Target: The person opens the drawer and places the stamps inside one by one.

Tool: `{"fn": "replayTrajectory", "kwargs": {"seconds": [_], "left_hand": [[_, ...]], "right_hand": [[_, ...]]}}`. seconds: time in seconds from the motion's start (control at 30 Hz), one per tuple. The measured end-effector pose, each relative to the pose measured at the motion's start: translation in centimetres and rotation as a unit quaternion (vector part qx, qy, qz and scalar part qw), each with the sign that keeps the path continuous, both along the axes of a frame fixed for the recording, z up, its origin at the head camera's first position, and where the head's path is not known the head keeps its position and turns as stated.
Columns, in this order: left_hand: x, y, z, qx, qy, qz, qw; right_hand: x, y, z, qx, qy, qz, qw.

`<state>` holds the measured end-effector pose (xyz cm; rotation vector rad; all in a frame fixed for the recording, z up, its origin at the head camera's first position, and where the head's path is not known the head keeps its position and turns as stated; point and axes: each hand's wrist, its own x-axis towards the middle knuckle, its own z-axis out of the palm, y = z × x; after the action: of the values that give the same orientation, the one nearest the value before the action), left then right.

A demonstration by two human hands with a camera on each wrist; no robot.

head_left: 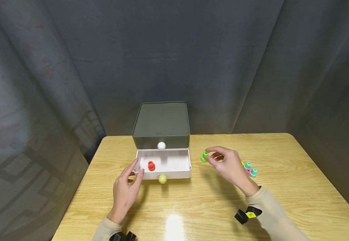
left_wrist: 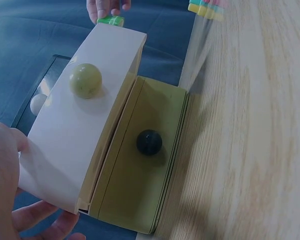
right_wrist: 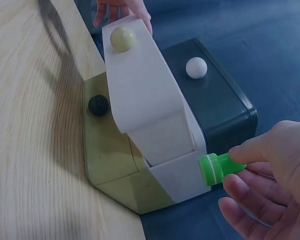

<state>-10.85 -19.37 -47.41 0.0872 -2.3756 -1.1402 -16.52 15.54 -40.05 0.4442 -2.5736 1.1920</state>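
Observation:
My right hand (head_left: pixel 227 164) pinches a small bright green stepped peg (right_wrist: pixel 215 168) between thumb and fingers, in the air to the right of the drawer unit. The unit's middle white drawer (head_left: pixel 177 174) is pulled out, with a pale yellow ball knob (left_wrist: pixel 86 81) on its front. Inside it, towards the left, stands a red stepped peg (head_left: pixel 151 166). At the drawer's left front corner my left hand (head_left: pixel 127 187) holds on, thumb against the front and fingers round the side.
Several turquoise (head_left: pixel 254 172), pink and yellow pegs stand on the wooden table (head_left: pixel 192 201), partly behind my right hand. A dark top section (head_left: pixel 163 118) with a white knob sits above the drawer. Below it is an olive drawer (left_wrist: pixel 135 175) with a black knob.

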Motion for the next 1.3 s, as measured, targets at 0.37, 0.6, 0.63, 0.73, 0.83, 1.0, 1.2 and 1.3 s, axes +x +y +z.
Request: {"fn": "replayTrajectory", "kwargs": {"seconds": [0.37, 0.6, 0.63, 0.73, 0.83, 1.0, 1.2, 1.3], "left_hand": [[0.0, 0.0, 0.0, 0.001, 0.007, -0.001, 1.0000], [0.0, 0.0, 0.1, 0.008, -0.001, -0.002, 1.0000], [0.0, 0.0, 0.1, 0.008, -0.002, -0.002, 1.0000], [0.0, 0.0, 0.0, 0.009, -0.004, -0.002, 1.0000], [-0.1, 0.0, 0.0, 0.009, -0.003, -0.001, 0.9999], [-0.1, -0.2, 0.0, 0.009, -0.006, -0.001, 0.9999], [-0.1, -0.2, -0.1, 0.012, -0.012, 0.005, 0.9998], [-0.1, -0.2, -0.1, 0.010, -0.010, 0.004, 0.9999]], "right_hand": [[0.0, -2.4, 0.9, -0.014, -0.018, 0.026, 0.9994], [0.1, -4.2, 0.7, -0.030, -0.028, 0.049, 0.9980], [0.1, -4.5, 0.7, -0.032, -0.032, 0.051, 0.9977], [0.1, -5.4, 0.6, -0.039, -0.031, 0.060, 0.9969], [0.0, -6.3, 0.7, -0.043, -0.029, 0.077, 0.9956], [-0.1, -7.9, 0.3, -0.053, -0.021, 0.103, 0.9930], [-0.5, -9.5, -0.1, -0.049, -0.018, 0.126, 0.9906], [-0.8, -10.2, -0.2, -0.038, -0.022, 0.133, 0.9902]]}}
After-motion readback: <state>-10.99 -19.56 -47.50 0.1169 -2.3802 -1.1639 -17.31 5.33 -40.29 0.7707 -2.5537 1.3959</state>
